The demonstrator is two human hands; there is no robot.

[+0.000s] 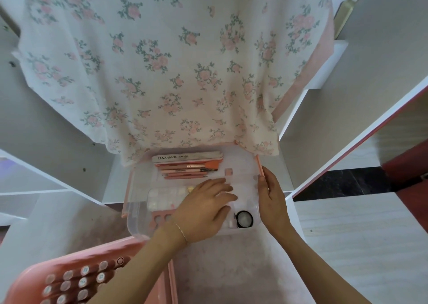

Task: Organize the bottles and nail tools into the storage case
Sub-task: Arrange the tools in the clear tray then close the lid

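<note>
- Pink rack (69,280), bottom left, near the camera: holds rows of bottles (84,270) standing upright, caps up. Likely kept close so they are within easy reach. Blurred; labels unreadable.
- Storage case (136,211), centre, on the desk (347,234): clear plastic tray with pink edging, its far end tucked under a hanging flowered cloth (162,60). Translucent, so contents read through the walls.
- Far row of the case: a nail file (187,157) printed "SANANMOG 100/180" lies flat along the back wall; just in front, several pink brushes and tools (185,171) lie parallel to it, tips to the right. Long items are laid lengthwise, probably because that is the only way they fit.
- Near-left part: a small clear box of pale nail pieces (166,194); a pink toe separator (162,219) in front of it, partly under the wrist.
- Left hand (203,211): palm down over the middle of the case, fingers spread and flat; grip apart, clamped on nothing visible. Judgement: pressing or levelling contents. What lies under the palm is hidden.
- Small round black-rimmed jar (244,219): near-right corner, just beside the left fingertips.
- Right hand (271,197): fingers wrapped on the case's right pink edge, grip closed on it; judgement: steadying the case.
</note>
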